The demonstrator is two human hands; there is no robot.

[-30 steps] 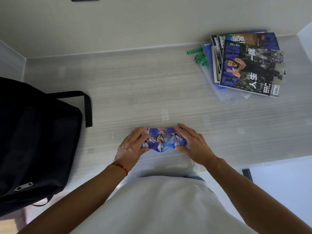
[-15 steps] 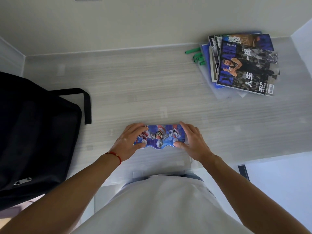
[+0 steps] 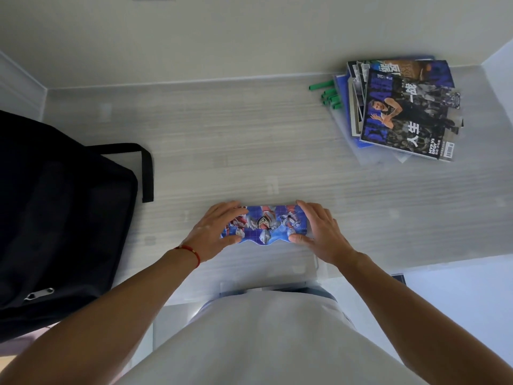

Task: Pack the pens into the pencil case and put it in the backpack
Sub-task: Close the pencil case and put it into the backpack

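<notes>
A blue pencil case [image 3: 265,225] with printed cartoon figures lies flat on the pale wooden desk [image 3: 249,151], close to the front edge. My left hand [image 3: 215,232] grips its left end, thumb at the near edge and fingers over the top. My right hand [image 3: 316,232] grips its right end the same way. The case looks closed. A black backpack [image 3: 55,218] lies at the left side of the desk, its strap [image 3: 147,173] toward the case. Several green pens [image 3: 329,95] lie at the far right, partly under a stack of magazines.
A stack of magazines [image 3: 405,109] on a clear plastic folder sits at the far right corner. A wall runs along the desk's back edge. Bare desk stretches between the backpack and the magazines.
Both hands stay on the ends of the pencil case; the case has shifted slightly away from the desk's front edge. The view has tilted a little.
</notes>
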